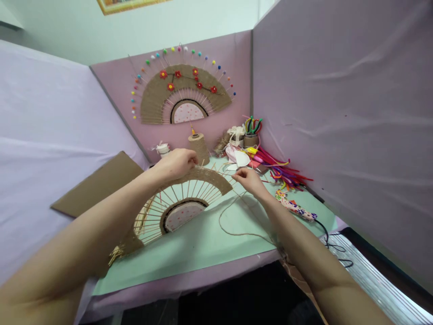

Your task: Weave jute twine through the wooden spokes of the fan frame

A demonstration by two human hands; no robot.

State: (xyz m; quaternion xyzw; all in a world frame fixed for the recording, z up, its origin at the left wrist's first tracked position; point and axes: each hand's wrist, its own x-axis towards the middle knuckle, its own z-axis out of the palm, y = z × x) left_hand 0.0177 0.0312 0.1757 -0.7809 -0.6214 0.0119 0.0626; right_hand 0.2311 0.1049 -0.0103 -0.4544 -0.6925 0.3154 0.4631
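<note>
A half-round fan frame (pixel 187 180) of thin sticks, with a brown twine band woven around its outer part, lies on the pale green tabletop. At its base is a pink dotted half-circle (pixel 185 214) with a brown and black border. My left hand (pixel 181 161) is closed at the band's upper edge; its fingertips are partly hidden, so what they pinch is unclear. To the right, my right hand (pixel 249 180) pinches a strand of twine beside the stick ends. A loose loop of twine (pixel 233 233) trails over the table below that hand.
Behind the fan stands a twine cone (pixel 199 146). Coloured pipe cleaners (pixel 280 167), a cup of scissors (pixel 251 135) and a patterned glue gun (pixel 296 206) with a cord are at right. Cardboard (pixel 98 185) leans left. A finished fan (pixel 184 88) hangs on the back panel.
</note>
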